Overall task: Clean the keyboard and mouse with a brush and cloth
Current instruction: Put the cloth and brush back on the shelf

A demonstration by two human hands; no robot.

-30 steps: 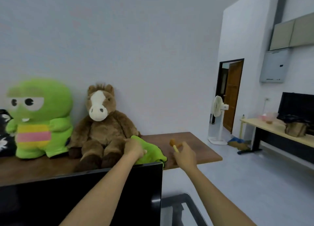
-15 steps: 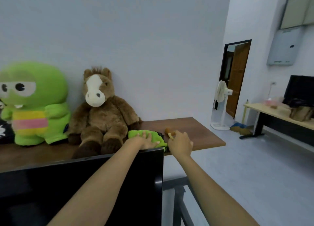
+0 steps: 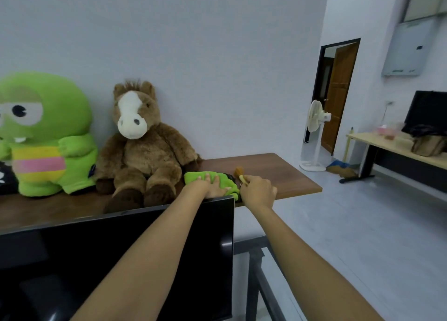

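A green cloth lies on the brown shelf behind the black monitor. My left hand rests flat on the cloth with its fingers spread. My right hand grips a small brush with a yellow handle and brown bristles, just right of the cloth. A dark object shows between cloth and brush; I cannot tell what it is. No keyboard or mouse is plainly visible.
A green plush and a brown horse plush sit on the shelf to the left. A white fan stands by an open wooden door. A second desk with a dark screen stands at the right.
The cloth came down from a raised bunch to lie on the shelf under my left hand. My right hand lowered the brush to the shelf beside it. The view shifted.
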